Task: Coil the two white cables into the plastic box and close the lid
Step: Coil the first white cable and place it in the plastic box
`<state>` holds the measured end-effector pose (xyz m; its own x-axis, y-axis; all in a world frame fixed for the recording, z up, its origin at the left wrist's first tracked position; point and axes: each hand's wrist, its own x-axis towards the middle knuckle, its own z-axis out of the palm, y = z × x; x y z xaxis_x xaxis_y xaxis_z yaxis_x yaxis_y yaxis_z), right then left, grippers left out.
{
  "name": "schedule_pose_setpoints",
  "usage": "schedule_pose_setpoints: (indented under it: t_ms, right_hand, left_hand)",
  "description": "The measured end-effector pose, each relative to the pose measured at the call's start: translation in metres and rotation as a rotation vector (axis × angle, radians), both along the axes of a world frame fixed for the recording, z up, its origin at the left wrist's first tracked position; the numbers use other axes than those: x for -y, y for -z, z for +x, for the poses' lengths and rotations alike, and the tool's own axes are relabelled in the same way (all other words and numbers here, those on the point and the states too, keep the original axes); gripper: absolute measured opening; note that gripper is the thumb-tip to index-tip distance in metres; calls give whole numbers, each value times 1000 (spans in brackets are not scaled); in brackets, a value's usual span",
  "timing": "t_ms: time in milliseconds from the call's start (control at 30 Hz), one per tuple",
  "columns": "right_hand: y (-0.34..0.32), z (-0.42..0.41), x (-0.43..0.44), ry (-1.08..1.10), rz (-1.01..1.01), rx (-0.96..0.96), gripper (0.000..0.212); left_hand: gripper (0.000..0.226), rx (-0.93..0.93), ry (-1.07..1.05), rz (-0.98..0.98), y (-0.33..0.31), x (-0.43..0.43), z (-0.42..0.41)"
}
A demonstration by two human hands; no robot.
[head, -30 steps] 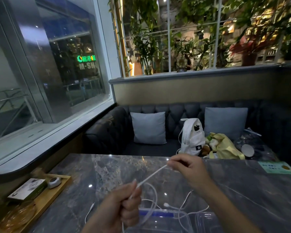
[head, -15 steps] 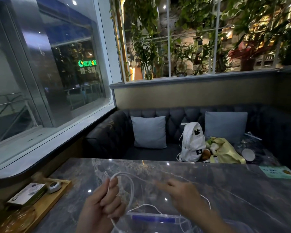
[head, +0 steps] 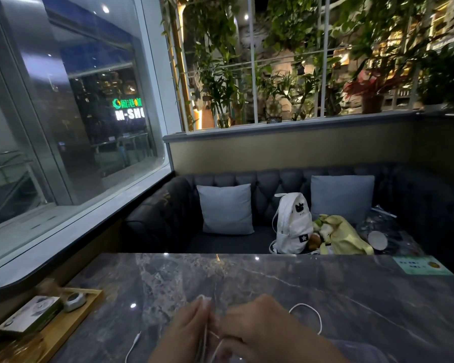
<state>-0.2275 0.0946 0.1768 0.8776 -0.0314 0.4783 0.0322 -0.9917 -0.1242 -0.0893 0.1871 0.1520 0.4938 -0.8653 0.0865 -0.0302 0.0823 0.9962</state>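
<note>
At the bottom middle of the head view, my left hand [head: 188, 334] and my right hand [head: 257, 328] meet over the grey marble table [head: 273, 281]. Both pinch thin strands of a white cable [head: 207, 336] that run between the fingers. One loop of white cable [head: 315, 314] arcs out on the table to the right of my right hand. Another white cable end [head: 134, 343] with a plug lies to the left of my left hand. The plastic box is hidden under my hands or below the frame; only a faint clear edge [head: 362, 348] shows at the lower right.
A wooden tray [head: 63, 326] with a card box [head: 29, 317] and a small silver object [head: 74, 302] sits at the table's left edge. A green card [head: 422, 264] lies at the far right corner. Behind the table a dark sofa holds cushions, a white backpack [head: 294, 224] and a yellow bag [head: 344, 237].
My hands have come together low in the view, closing on the cable strands. The loop held up by my left hand is gone. The box has slipped out of view as the camera tilted up.
</note>
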Motion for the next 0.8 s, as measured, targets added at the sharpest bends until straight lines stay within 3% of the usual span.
schedule_pose_setpoints:
  t_ms: [100, 300, 467, 667, 800]
  right_hand:
    - [3, 2, 1, 43, 45, 134, 14]
    - [10, 4, 13, 180, 269, 259, 16]
    - [3, -2, 23, 158, 503, 273, 11]
    - [-1, 2, 22, 136, 426, 230, 11]
    - [1, 6, 21, 143, 503, 250, 15]
  left_hand:
    - [20, 14, 29, 52, -6, 2, -10]
    - [36, 90, 194, 177, -5, 6, -2]
    - [36, -193, 334, 74, -9, 5, 3]
    - [32, -309, 395, 165, -8, 11, 0]
    - [32, -506, 478, 187, -7, 11, 6]
